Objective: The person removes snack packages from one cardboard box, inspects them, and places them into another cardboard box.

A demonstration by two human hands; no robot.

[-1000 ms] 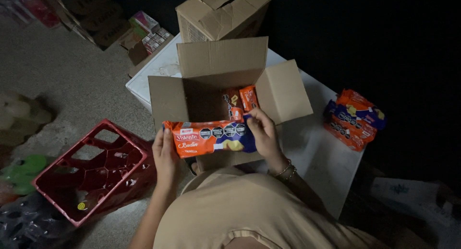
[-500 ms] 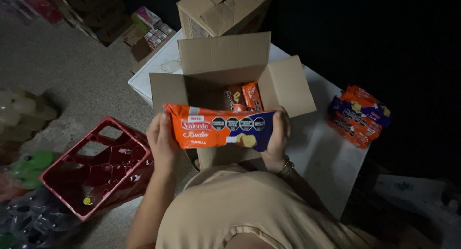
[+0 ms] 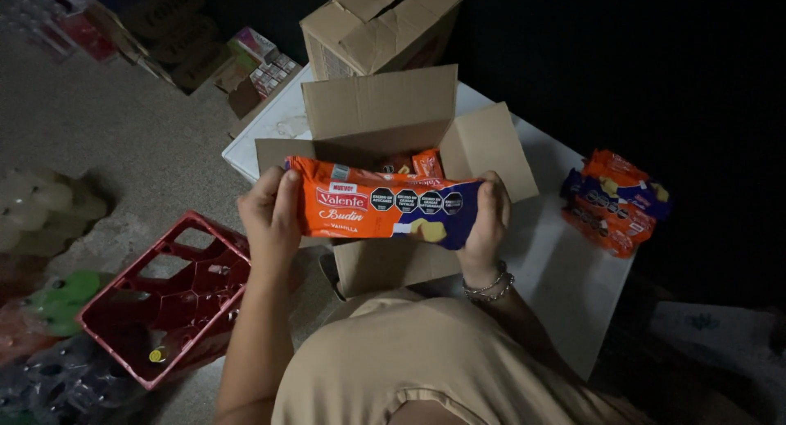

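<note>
Head view. An orange and dark blue cake packet (image 3: 383, 210) is held level above the open cardboard box (image 3: 385, 134), one end in each hand. The left hand (image 3: 268, 216) is closed around the packet's left end, thumb in front and fingers behind; the right hand (image 3: 488, 220), with a bracelet at the wrist, clasps the right end in the same manner. The film wrapper looks glossy and probably slippery. The contents appear light and soft, likely to crush under a hard squeeze, so a hold at both ends or flat under the long side seems to suit it best. More packets of the same kind show inside the box. The box stands on a white table (image 3: 565, 278), at its near left edge. A pile of like packets (image 3: 616, 200) lies at the table's right edge. A second, half-closed carton (image 3: 381, 28) stands beyond its far edge. A red bottle crate (image 3: 168, 298) sits on the grey floor to the left. The room is dim, dark beyond the table.
</note>
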